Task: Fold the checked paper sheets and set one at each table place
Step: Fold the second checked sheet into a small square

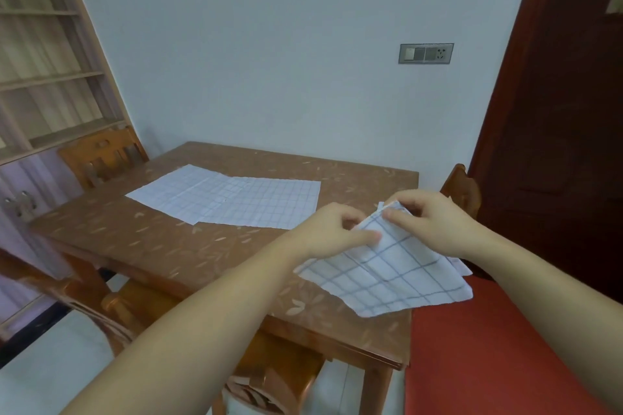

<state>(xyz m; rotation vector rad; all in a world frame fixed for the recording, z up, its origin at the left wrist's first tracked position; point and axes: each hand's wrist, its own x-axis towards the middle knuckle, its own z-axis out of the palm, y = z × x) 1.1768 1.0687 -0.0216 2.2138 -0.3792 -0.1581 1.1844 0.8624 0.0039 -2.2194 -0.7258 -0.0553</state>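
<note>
- The counter (pixel 161 246): brown, leaf-patterned top, spans the centre of the frame.
- The red seat (pixel 488 347): lower right, beside the counter.
- Two unfolded checked sheets (pixel 232 199): flat on the counter, centre-left, edges overlapping.
- The folded checked sheet (pixel 391 276): centre-right, over the counter's right corner, its lower edge reaching past the counter edge.
- The left hand (pixel 332 229): grip pinches the folded sheet's upper left edge, thumb on top.
- The right hand (pixel 435 222): grip pinches its top corner.
</note>
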